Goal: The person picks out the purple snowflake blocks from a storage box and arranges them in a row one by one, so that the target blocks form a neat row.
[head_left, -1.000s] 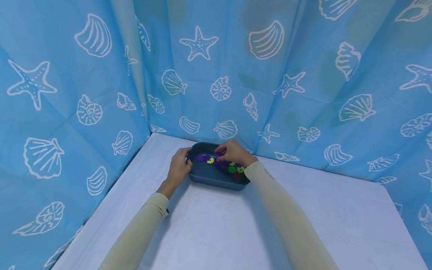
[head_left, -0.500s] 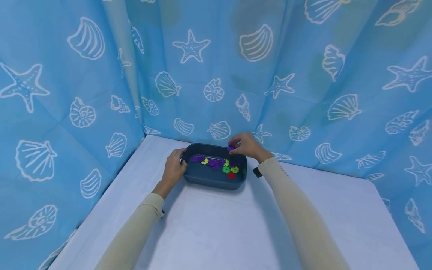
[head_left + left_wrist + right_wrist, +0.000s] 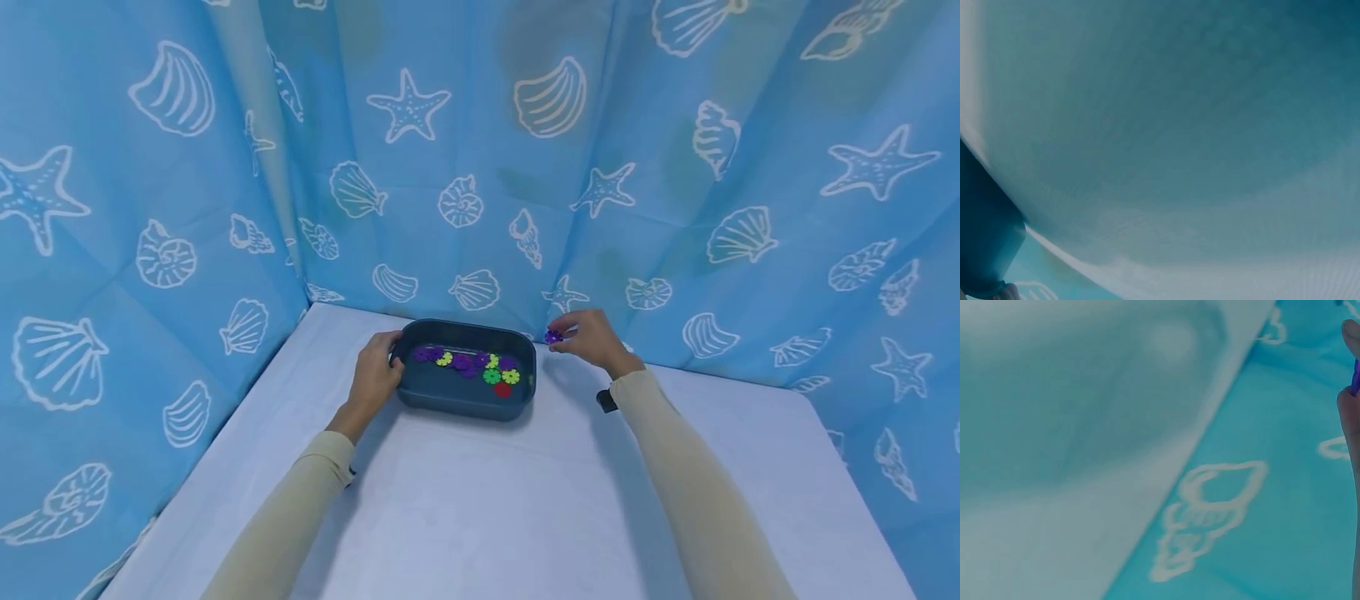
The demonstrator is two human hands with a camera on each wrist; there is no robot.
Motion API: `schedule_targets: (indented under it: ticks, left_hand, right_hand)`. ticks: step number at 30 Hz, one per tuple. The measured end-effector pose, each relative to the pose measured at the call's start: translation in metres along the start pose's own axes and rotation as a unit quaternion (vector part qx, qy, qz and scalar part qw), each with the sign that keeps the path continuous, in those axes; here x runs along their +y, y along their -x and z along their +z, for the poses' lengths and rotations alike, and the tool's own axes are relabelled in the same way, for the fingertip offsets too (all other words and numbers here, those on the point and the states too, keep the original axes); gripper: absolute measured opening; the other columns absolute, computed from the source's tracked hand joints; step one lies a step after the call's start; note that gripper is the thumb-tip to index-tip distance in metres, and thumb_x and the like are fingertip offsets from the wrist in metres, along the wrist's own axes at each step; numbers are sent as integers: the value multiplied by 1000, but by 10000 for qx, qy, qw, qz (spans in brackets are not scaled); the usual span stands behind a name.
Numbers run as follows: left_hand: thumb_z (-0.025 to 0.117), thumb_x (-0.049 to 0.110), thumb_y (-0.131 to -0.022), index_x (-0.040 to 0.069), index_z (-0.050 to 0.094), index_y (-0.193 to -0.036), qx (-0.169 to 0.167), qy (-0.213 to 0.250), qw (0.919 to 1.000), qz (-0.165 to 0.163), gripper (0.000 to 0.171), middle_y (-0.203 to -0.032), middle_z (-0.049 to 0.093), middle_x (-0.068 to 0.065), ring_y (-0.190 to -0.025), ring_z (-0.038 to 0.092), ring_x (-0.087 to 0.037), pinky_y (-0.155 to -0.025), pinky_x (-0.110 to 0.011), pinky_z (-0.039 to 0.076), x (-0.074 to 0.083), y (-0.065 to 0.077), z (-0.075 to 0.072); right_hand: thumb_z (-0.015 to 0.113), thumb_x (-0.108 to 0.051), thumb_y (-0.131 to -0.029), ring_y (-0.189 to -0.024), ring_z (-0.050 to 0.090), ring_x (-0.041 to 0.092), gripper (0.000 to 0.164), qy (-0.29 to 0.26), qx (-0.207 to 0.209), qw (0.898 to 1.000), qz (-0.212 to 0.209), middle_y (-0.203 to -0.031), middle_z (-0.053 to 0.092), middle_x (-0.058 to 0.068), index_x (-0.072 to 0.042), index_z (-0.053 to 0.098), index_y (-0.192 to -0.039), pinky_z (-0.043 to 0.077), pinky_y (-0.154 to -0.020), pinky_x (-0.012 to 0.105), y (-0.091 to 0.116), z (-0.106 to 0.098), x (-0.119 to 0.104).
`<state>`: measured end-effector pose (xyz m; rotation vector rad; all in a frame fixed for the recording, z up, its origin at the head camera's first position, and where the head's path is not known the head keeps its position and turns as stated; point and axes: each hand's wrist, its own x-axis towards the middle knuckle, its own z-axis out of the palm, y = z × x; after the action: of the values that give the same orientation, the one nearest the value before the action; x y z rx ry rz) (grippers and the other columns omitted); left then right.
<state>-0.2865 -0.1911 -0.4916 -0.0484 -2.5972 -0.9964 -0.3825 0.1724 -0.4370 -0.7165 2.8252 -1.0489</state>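
Observation:
My left hand grips the left end of a dark blue-grey plastic tub, thumb over the rim. Flower-shaped interlocking discs lie inside: several purple ones, yellow ones, a green one and a red one. To the right of the tub, just above the table, my right hand pinches a purple interlocking disc between thumb and fingers. In the right wrist view only fingertips and a sliver of that disc show. The left wrist view catches the tub's wall at its left edge.
A white-covered table carries the tub near its back left corner. Blue curtains with white shell and starfish prints hang right behind and along the left side. A dark wrist-worn piece shows at the right wrist.
My right hand has lifted a purple disc out of the tub and carried it rightward over the rim, lower now beside it. My left hand stays on the tub. The head view has shifted slightly.

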Motion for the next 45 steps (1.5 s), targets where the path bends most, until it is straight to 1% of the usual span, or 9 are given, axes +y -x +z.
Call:
schedule_targets:
  ticks: [5,8,13,17,20,24,34,39,45]
  left_hand:
    - [59,-9,-87,-6,52,-132,26,-11,10000,-9,45,-129,54,-22,-120,55,-34,-103,-44,47,-3,0,-3]
    - [58,-9,-87,-6,52,-132,15,-14,10000,-51,46,-129,54,-22,-119,55,-34,-103,-43,48,-4,0,-3]
    - [59,-9,-87,-6,53,-131,28,8,10000,-66,45,-128,55,-21,-120,55,-33,-103,-42,48,-6,1,-3]
    - [58,-11,-85,-8,54,-129,124,95,9999,53,44,-125,56,-23,-117,57,-35,-100,-42,50,-4,3,-4]
    - [58,-12,-84,-9,55,-128,180,161,9996,124,44,-124,56,-24,-115,58,-35,-99,-42,51,-3,4,-4]
    - [59,-12,-84,-9,55,-128,201,151,9996,149,44,-123,56,-24,-115,58,-35,-98,-42,51,-3,4,-3]
    - [58,-11,-85,-8,54,-129,114,157,9998,91,44,-125,56,-23,-117,57,-34,-100,-41,50,0,1,-2]
    - [57,-11,-86,-7,53,-130,92,169,9998,76,45,-127,55,-22,-119,56,-33,-101,-40,50,0,1,-1]
    - [57,-12,-85,-6,52,-130,178,233,9994,207,45,-128,54,-21,-121,54,-33,-101,-40,50,-1,1,1]
  right_hand:
    - [81,-10,-79,-95,66,27,31,69,-104,9988,471,-103,70,10,-4,74,-108,58,-85,42,10,8,17]
    - [81,-10,-79,-97,64,27,33,48,-261,9970,728,-105,69,10,-5,73,-111,58,-86,42,13,15,24]
    - [80,-10,-79,-100,63,26,34,-3,-532,9927,1081,-107,69,9,-6,72,-112,57,-89,42,18,23,31]
    - [80,-13,-80,-103,60,25,36,65,-772,9884,1304,-108,68,5,-9,72,-115,55,-91,43,21,27,34]
    - [80,-15,-81,-103,60,24,36,81,-852,9871,1355,-108,69,4,-10,72,-115,56,-90,42,23,30,37]
    - [81,-14,-80,-101,62,24,36,81,-846,9880,1288,-109,69,5,-9,72,-115,56,-90,42,25,32,38]
    - [80,-13,-80,-102,62,25,35,95,-752,9904,1157,-109,69,7,-7,72,-114,57,-89,42,26,34,41]
    - [81,-14,-79,-100,63,24,37,26,-737,9896,1232,-108,70,6,-8,72,-114,57,-88,40,27,35,43]
    - [81,-15,-79,-101,63,25,36,17,-723,9888,1304,-109,70,6,-10,72,-114,57,-89,41,28,36,44]
